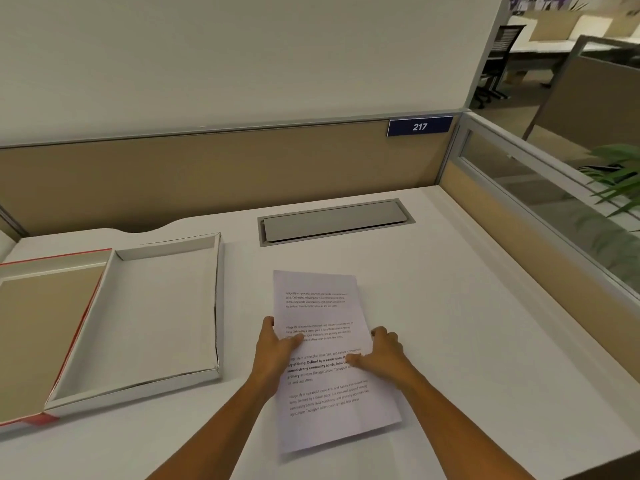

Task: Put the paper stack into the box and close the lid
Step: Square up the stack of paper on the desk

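A stack of white printed paper lies on the white desk in front of me, slightly tilted. My left hand grips its left edge, thumb on top of the page. My right hand grips the right edge, thumb pressed on the sheet. To the left stands the shallow white box, open and empty. Its lid, tan inside with a red rim, lies flipped open flat further left, joined along the box's left side.
A grey cable hatch is set into the desk behind the paper. Tan partition panels wall the desk at the back and right, with a blue "217" plate. A green plant stands beyond the right partition.
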Demonstrator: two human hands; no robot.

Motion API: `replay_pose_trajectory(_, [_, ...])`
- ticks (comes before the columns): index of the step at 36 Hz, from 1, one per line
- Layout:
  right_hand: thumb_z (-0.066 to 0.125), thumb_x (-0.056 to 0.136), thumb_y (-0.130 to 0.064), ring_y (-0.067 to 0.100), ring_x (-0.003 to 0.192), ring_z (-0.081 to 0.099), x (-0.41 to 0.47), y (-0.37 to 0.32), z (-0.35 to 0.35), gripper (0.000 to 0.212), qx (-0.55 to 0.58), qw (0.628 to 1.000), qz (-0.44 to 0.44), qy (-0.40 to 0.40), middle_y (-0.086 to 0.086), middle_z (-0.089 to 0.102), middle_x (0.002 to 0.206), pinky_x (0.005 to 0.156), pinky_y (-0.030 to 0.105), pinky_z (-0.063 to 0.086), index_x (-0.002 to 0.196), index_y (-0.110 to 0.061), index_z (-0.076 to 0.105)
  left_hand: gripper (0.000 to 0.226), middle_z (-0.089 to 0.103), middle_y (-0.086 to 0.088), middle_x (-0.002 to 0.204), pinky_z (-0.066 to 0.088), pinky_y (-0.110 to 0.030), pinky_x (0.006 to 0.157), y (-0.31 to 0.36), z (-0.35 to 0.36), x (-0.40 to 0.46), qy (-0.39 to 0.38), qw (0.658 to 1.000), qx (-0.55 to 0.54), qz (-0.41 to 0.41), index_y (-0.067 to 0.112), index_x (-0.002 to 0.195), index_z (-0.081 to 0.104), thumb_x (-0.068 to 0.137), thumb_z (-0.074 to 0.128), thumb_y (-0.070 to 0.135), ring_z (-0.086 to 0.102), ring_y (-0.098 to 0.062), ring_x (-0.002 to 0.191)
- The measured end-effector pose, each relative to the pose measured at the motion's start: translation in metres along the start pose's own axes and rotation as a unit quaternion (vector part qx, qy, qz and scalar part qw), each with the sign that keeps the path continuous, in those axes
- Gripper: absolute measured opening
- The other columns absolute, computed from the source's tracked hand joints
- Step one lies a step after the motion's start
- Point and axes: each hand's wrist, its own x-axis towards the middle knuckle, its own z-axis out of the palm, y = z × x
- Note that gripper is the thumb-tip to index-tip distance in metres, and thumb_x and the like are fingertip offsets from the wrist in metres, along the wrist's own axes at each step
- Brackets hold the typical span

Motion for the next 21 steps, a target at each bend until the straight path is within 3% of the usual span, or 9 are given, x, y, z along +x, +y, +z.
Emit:
replay_pose_trajectory(5, [0.075,0.058,-0.069,0.027,0.128,0.052,-0.003,0.009,-0.018,0.122,0.278,0.961,-0.009,-0.005,0.011,0.045,0.146,0.103,0.042,0.049,0.153,-0.012,0.023,0.037,0.067,-0.004,0.112,0.063,-0.046,0.07,0.005,-0.005,-0.019,-0.005,0.998,-0.032,0.052,0.028,0.111,0.049,0.087,0.069,0.01,0.073,-0.025,0.086])
replay_pose_trajectory(8, [0.08,0.053,-0.072,0.023,0.118,0.063,-0.007,0.009,-0.03,0.124,0.386,0.92,-0.058,-0.038,0.006,0.059,0.138,0.096,0.042,0.053,0.152,-0.014,0.031,0.043,0.068,-0.002,0.113,0.062,-0.052,0.073,0.012,-0.011,-0.032,-0.022,0.994,-0.062,0.087,0.038,0.111,0.051,0.086,0.071,0.01,0.073,-0.028,0.089])
replay_pose_trajectory(12, [0.08,0.075,-0.048,0.026,0.11,0.07,-0.022,-0.004,-0.048,0.072,0.416,0.895,-0.137,-0.085,0.004,0.072,0.122,0.098,0.049,0.054,0.135,-0.015,0.057,0.046,0.069,-0.005,0.113,0.06,-0.056,0.075,0.03,-0.017,-0.043,-0.05,0.987,-0.082,0.129,0.036,0.117,0.053,0.085,0.07,0.007,0.073,-0.029,0.091])
replay_pose_trajectory(14, [0.077,0.079,-0.038,0.027,0.107,0.071,-0.027,-0.015,-0.052,0.054,0.423,0.889,-0.165,-0.057,0.004,0.073,0.118,0.094,0.05,0.056,0.127,-0.016,0.062,0.044,0.068,-0.004,0.113,0.06,-0.055,0.076,0.039,-0.018,-0.045,-0.046,0.984,-0.074,0.152,0.037,0.114,0.052,0.086,0.07,0.009,0.072,-0.028,0.092])
replay_pose_trajectory(18, [0.073,0.08,-0.037,0.026,0.098,0.073,-0.043,-0.033,-0.048,0.041,0.441,0.876,-0.196,0.016,0.004,0.076,0.109,0.084,0.044,0.061,0.116,-0.018,0.068,0.044,0.067,0.002,0.111,0.062,-0.047,0.075,0.043,-0.013,-0.048,-0.005,0.976,-0.086,0.199,0.044,0.109,0.052,0.084,0.073,0.013,0.07,-0.026,0.095])
replay_pose_trajectory(21, [0.069,0.08,-0.039,0.019,0.091,0.073,-0.052,-0.041,-0.038,0.035,0.417,0.882,-0.212,0.054,0.001,0.077,0.101,0.074,0.032,0.062,0.109,-0.019,0.07,0.046,0.066,0.001,0.108,0.062,-0.044,0.076,0.037,-0.011,-0.047,0.037,0.967,-0.095,0.232,0.044,0.109,0.052,0.083,0.073,0.011,0.067,-0.025,0.1])
